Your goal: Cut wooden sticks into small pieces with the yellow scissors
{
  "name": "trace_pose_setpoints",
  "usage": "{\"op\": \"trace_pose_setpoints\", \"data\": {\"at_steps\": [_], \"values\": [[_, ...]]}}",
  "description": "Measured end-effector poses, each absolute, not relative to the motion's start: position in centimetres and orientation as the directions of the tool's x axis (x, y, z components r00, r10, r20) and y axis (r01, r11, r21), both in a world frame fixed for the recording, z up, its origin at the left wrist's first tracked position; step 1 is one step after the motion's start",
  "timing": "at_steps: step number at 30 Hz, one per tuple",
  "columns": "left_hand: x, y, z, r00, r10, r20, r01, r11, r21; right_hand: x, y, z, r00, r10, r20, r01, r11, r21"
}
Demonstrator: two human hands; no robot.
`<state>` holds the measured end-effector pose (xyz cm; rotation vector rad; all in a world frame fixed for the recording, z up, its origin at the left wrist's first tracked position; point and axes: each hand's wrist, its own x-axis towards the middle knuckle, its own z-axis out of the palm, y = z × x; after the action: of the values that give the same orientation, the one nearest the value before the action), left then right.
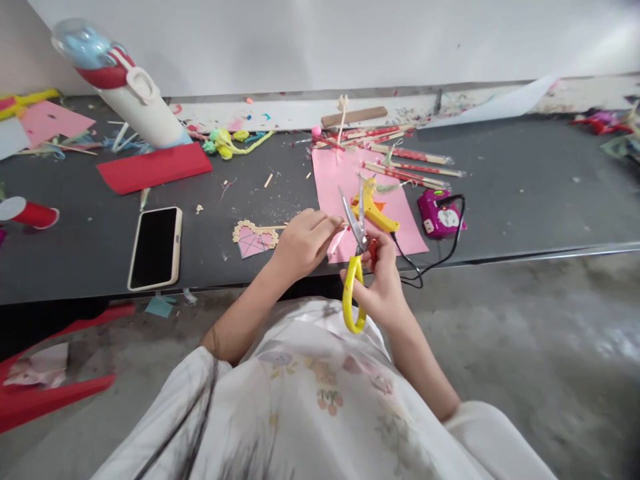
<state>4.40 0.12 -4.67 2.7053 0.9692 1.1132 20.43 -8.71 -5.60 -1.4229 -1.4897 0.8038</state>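
Note:
My right hand (383, 280) is closed around yellow-handled scissors (356, 293), whose blades are spread and point away from me. Close to the blades, my left hand (307, 243) pinches a thin wooden stick (346, 225); most of it is hidden by the fingers. Left of that hand lies a pink paper heart (253, 241) edged with small pale pieces, with a stick along its top. Beyond the scissors a yellow glue gun (377, 208) rests on a pink sheet (327, 177).
A purple box (437, 215) with a black cable sits right of the pink sheet. Bundled sticks in red wrappers (410, 165) lie behind. To the left are a phone (156, 248), a red paper strip (155, 168), a bottle (135, 100) and a red spool (33, 213).

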Motion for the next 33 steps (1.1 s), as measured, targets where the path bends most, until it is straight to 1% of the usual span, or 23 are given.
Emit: {"op": "trace_pose_setpoints", "data": {"at_steps": [4,8,11,14,16,17,20,22,24,26,28,30,33], "values": [[5.0,-0.1,-4.2,0.548,0.577,0.605,0.536,-0.798,0.276,21.1,-8.9,-5.6,0.047,0.988,0.147,0.329,0.123,-0.936],[4.9,-1.0,-3.6,0.487,0.57,0.662,0.564,-0.784,0.26,21.6,-8.9,-6.1,0.082,0.988,0.128,0.201,0.11,-0.973],[3.3,-1.5,-3.8,0.34,0.595,0.728,0.627,-0.721,0.296,21.9,-8.6,-6.4,0.153,0.984,0.096,0.143,0.074,-0.987],[0.6,-1.3,-4.5,0.092,0.65,0.754,0.715,-0.57,0.405,22.2,-8.3,-6.5,0.206,0.976,0.065,0.107,0.044,-0.993],[-1.4,-0.9,-4.9,-0.029,0.712,0.701,0.74,-0.456,0.494,22.3,-8.1,-6.4,0.219,0.974,0.06,0.083,0.043,-0.996],[-2.2,-0.6,-5.0,-0.059,0.764,0.643,0.754,-0.388,0.53,22.4,-8.1,-6.3,0.221,0.973,0.063,0.075,0.048,-0.996],[-3.7,0.3,-5.0,0.004,0.9,0.437,0.785,-0.273,0.556,22.6,-8.0,-6.0,0.235,0.969,0.08,0.067,0.066,-0.996],[-3.9,1.1,-4.9,0.057,0.945,0.323,0.791,-0.24,0.563,22.8,-7.9,-5.9,0.246,0.966,0.084,0.058,0.072,-0.996],[-3.6,1.8,-4.8,0.101,0.962,0.254,0.774,-0.236,0.587,22.9,-7.9,-6.0,0.267,0.96,0.083,0.048,0.072,-0.996],[-3.1,2.7,-4.7,0.131,0.963,0.235,0.746,-0.252,0.617,23.1,-7.9,-6.1,0.29,0.954,0.076,0.042,0.066,-0.997],[-2.7,3.5,-4.5,0.157,0.956,0.249,0.733,-0.282,0.619,23.4,-7.9,-6.3,0.312,0.948,0.068,0.042,0.058,-0.997],[-2.5,4.2,-4.1,0.206,0.942,0.264,0.754,-0.325,0.571,23.7,-7.8,-6.5,0.337,0.939,0.065,0.046,0.052,-0.998],[-2.3,5.4,-3.5,0.269,0.928,0.258,0.811,-0.363,0.458,24.3,-7.9,-6.6,0.402,0.914,0.058,0.053,0.04,-0.998]]}}
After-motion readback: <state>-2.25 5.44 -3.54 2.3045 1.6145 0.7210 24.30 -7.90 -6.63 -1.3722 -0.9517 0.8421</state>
